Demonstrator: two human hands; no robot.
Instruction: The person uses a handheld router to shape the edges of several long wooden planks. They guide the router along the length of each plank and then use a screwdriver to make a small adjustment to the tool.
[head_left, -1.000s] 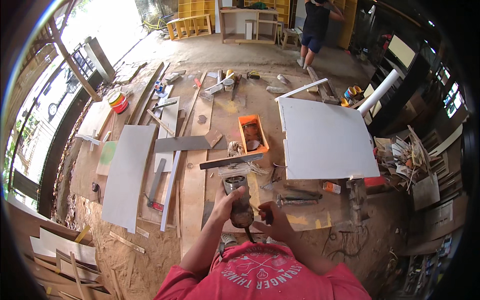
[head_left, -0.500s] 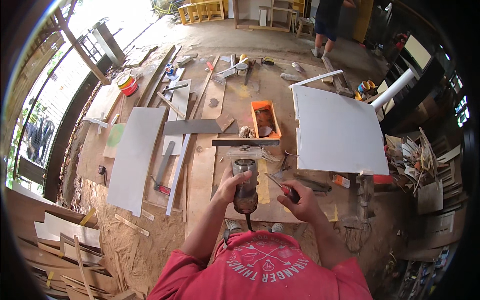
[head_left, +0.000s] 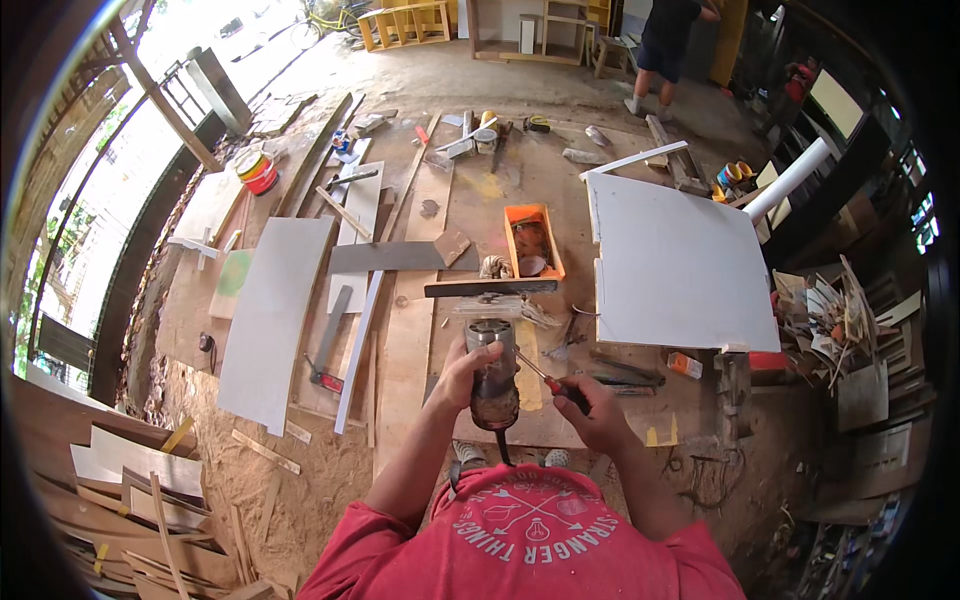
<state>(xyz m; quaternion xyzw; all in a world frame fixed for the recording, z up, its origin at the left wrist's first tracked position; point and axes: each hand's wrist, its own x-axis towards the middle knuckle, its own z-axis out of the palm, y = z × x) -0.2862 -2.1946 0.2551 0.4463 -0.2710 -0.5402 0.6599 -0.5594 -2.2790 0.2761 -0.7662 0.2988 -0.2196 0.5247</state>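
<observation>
My left hand (head_left: 465, 372) is wrapped round the dark, worn body of a trim router (head_left: 494, 385), which has its cord trailing toward me. A clear plastic base (head_left: 490, 306) shows at the router's far end. Just past it lies a long black bar (head_left: 490, 288) across the line of the tool; I cannot tell if they are joined. My right hand (head_left: 590, 405) grips a screwdriver (head_left: 552, 382) by its red and black handle. Its shaft slants up and left, with the tip at the router's right side, close to the base; whether they touch is unclear.
Beyond the router stands an orange bin (head_left: 534, 242) beside a bundled rag (head_left: 495, 266). White panels lie left (head_left: 275, 320) and right (head_left: 680, 262). A red-handled saw (head_left: 325, 378) rests left. Wood scraps (head_left: 835, 310) are piled far right. Another person (head_left: 660, 50) stands at the back.
My right hand has moved left with the screwdriver, bringing its tip from a gap away to the router's side. My left hand and the router have hardly moved.
</observation>
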